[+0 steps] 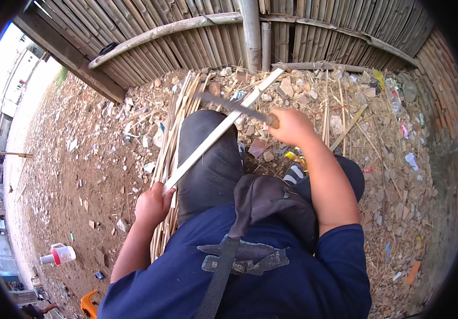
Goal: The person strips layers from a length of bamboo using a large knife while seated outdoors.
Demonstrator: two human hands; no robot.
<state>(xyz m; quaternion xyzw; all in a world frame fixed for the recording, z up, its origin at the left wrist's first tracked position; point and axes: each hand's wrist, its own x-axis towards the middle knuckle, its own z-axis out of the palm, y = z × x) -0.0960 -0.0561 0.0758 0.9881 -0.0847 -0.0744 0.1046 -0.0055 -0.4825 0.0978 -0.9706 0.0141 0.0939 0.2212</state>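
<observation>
My left hand (pixel 153 205) is closed round the near end of a long, pale bamboo strip (pixel 207 142). The strip slants up and to the right across my knee, its far end over the rubble. In my right hand (pixel 291 126) is the wooden handle of a machete (pixel 232 105). Its dark blade points left and crosses the strip near the upper part; whether it touches the strip I cannot tell. Beside my left leg lies a bundle of thin bamboo strips (pixel 171 139), partly hidden by my left hand and arm.
A bamboo slat wall (pixel 186 48) with a post (pixel 250 37) stands ahead, and a brick wall (pixel 447 90) at the right. Stones and litter cover the ground. A red-and-white jug (pixel 63 254) lies at the left, near an orange object (pixel 88 304). A dark bag (pixel 271 204) rests on my lap.
</observation>
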